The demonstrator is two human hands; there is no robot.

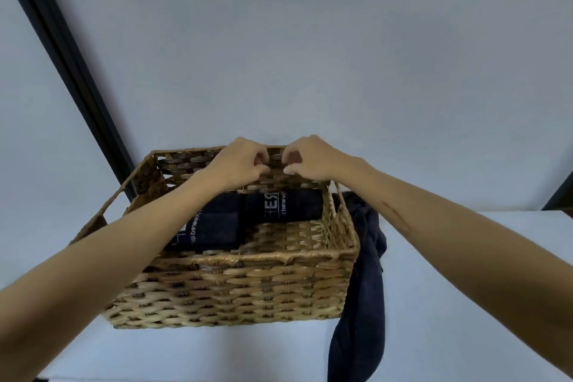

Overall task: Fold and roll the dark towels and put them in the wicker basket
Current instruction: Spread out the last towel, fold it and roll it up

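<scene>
Nearest to me, my two forearms reach forward over the white table [465, 288], one on each side of the wicker basket [235, 298]. The basket sits on the table with its front wall facing me, and inside it I count two rolled dark towels: the left rolled towel [214, 226] lies along the left side, and the rear rolled towel [291, 205] lies against the far wall, the two meeting at a corner. The right front of the basket floor shows bare weave

Just beside the basket's right wall a loose dark towel [366, 273] hangs in a crumpled length over the table's near edge, unfolded, so I judge the task only partly done

Farthest out, my left hand [240, 166] and right hand [310, 160] sit close together at the far rim, fingers curled over it and thumbs pressing the inner face, both clamped on the wicker

The risks I see come from that grip. Both hands hold one rim near its middle, so if I pull, the basket may tip toward me, letting the rolls slide and loosen. If I drag it right, its wall could catch the hanging towel and push it off the edge. I cannot tell how much of that towel rests on the table, so it may slip down on its own
</scene>
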